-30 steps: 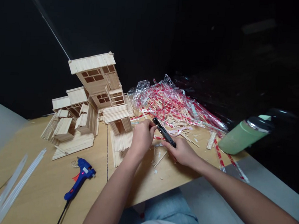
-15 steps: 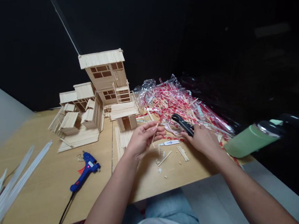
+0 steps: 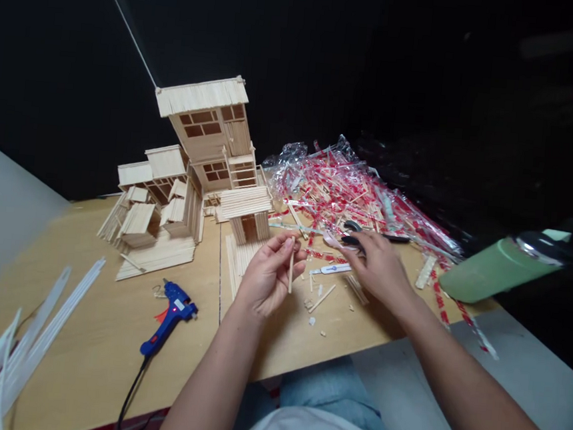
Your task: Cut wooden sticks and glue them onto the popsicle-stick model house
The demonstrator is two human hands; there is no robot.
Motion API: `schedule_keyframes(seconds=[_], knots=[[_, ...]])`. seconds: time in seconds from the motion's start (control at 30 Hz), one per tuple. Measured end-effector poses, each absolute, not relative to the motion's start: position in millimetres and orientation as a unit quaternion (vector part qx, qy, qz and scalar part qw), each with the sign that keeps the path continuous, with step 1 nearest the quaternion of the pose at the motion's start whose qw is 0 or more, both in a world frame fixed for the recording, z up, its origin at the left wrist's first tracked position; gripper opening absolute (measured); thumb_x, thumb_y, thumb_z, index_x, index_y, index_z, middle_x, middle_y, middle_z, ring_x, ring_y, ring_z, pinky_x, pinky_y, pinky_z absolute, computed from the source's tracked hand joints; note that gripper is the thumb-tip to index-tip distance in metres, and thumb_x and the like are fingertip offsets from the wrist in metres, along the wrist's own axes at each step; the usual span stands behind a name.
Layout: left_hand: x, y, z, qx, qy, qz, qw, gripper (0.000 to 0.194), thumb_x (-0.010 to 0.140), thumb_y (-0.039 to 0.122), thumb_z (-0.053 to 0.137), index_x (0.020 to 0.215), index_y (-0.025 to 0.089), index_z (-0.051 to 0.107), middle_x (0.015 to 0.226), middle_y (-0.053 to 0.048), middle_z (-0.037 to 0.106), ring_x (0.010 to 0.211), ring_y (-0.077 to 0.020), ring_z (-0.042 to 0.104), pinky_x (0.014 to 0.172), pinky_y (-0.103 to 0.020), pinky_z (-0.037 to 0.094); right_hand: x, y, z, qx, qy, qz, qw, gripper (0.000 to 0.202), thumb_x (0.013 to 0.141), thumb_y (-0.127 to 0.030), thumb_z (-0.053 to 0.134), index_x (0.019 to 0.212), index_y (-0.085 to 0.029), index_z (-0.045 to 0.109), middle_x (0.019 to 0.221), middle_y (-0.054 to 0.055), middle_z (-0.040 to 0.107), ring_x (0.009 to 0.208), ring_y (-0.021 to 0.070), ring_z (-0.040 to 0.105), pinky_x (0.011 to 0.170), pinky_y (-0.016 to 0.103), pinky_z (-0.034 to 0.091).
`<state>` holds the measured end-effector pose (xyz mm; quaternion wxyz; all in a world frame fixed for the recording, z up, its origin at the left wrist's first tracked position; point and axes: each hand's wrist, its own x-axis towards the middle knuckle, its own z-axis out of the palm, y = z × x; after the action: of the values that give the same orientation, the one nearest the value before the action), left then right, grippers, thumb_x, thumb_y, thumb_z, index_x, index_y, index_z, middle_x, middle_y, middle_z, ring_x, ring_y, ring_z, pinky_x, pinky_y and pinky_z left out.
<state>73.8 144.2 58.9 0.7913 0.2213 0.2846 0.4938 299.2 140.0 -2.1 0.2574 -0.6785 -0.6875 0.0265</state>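
A short wooden stick (image 3: 291,272) stands nearly upright between the thumb and fingers of my left hand (image 3: 268,274), over the table. My right hand (image 3: 377,266) is over the black-handled tool (image 3: 353,227), its thumb and index finger apart; the hand hides the tool's middle. Below my hands lie a white and blue cutter (image 3: 336,269), a loose stick (image 3: 322,298), a few short sticks (image 3: 356,289) and small scraps. The model house of wooden sticks (image 3: 204,127) rises behind and left of my left hand.
A blue glue gun (image 3: 170,318) with a black cord lies left on the table (image 3: 95,332). Glue sticks (image 3: 50,328) are at the far left. Red-and-clear wrappers mixed with sticks (image 3: 339,186) are heaped at the back. A green bottle (image 3: 492,270) is at the right.
The black-handled tool has turned and now lies behind my right hand, whose fingers have come off its end. The stick in my left hand is more upright. The view has shifted slightly.
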Motion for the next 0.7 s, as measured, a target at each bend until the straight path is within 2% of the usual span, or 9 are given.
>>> schedule_keyframes(seconds=[0.07,0.13,0.27,0.37,0.47,0.57,0.63,0.7], knots=[[76,142,56,0.231,0.268,0.500,0.790,0.021,0.072,0.018,0.081,0.087,0.016,0.066,0.076,0.002,0.057,0.059,-0.0033,0.056,0.038,-0.006,0.038,275,128,23,-0.578,-0.708,0.159,0.373,0.034,0.097,-0.044,0.050,0.112,-0.019,0.066,0.114,0.012,0.067,0.106,0.0261,0.061,0.094,0.038,0.045],[79,140,53,0.251,0.274,0.514,0.773,0.026,0.068,0.023,0.084,0.086,0.016,0.066,0.076,0.003,0.055,0.055,-0.0017,0.049,0.034,-0.006,0.027,250,118,44,-0.507,-0.700,0.248,0.437,0.027,0.095,-0.041,0.055,0.108,-0.022,0.068,0.104,0.008,0.069,0.095,0.0232,0.063,0.087,0.036,0.048],[85,134,46,0.303,0.326,0.554,0.703,0.030,0.067,0.034,0.084,0.086,0.017,0.068,0.075,0.002,0.058,0.048,-0.0014,0.040,0.036,-0.011,0.026,216,116,57,-0.492,-0.679,0.272,0.472,0.021,0.089,-0.040,0.065,0.096,-0.021,0.069,0.087,0.005,0.067,0.079,0.0203,0.061,0.073,0.032,0.048],[85,128,40,0.327,0.347,0.575,0.665,0.029,0.068,0.038,0.082,0.086,0.018,0.070,0.083,0.000,0.063,0.047,-0.0013,0.037,0.038,-0.015,0.027,206,121,50,-0.493,-0.674,0.252,0.490,0.023,0.091,-0.040,0.063,0.080,-0.020,0.067,0.077,0.003,0.064,0.072,0.0186,0.057,0.066,0.029,0.044],[80,123,35,0.358,0.357,0.570,0.647,0.027,0.072,0.038,0.079,0.090,0.019,0.070,0.087,-0.001,0.065,0.047,-0.0015,0.036,0.040,-0.017,0.026,204,121,44,-0.469,-0.712,0.217,0.475,0.026,0.096,-0.035,0.054,0.076,-0.021,0.063,0.076,0.003,0.061,0.072,0.0185,0.056,0.068,0.029,0.043],[70,120,32,0.387,0.373,0.546,0.643,0.027,0.077,0.039,0.076,0.095,0.019,0.070,0.077,0.001,0.061,0.045,-0.0016,0.032,0.041,-0.017,0.023,210,123,41,-0.439,-0.773,0.146,0.435,0.029,0.100,-0.029,0.044,0.077,-0.021,0.061,0.079,0.006,0.060,0.078,0.0201,0.056,0.073,0.030,0.043],[62,117,31,0.389,0.386,0.535,0.644,0.027,0.079,0.039,0.074,0.096,0.018,0.070,0.070,0.002,0.058,0.045,-0.0021,0.031,0.041,-0.016,0.021,223,130,37,-0.489,-0.768,0.086,0.404,0.033,0.101,-0.029,0.037,0.079,-0.021,0.061,0.081,0.008,0.061,0.080,0.0209,0.056,0.076,0.031,0.042],[54,112,31,0.376,0.391,0.536,0.647,0.028,0.080,0.039,0.074,0.098,0.018,0.070,0.071,0.001,0.057,0.047,-0.0033,0.034,0.041,-0.015,0.019,243,139,32,-0.601,-0.726,0.033,0.332,0.040,0.102,-0.031,0.031,0.080,-0.020,0.062,0.081,0.009,0.064,0.079,0.0213,0.057,0.074,0.031,0.041]])
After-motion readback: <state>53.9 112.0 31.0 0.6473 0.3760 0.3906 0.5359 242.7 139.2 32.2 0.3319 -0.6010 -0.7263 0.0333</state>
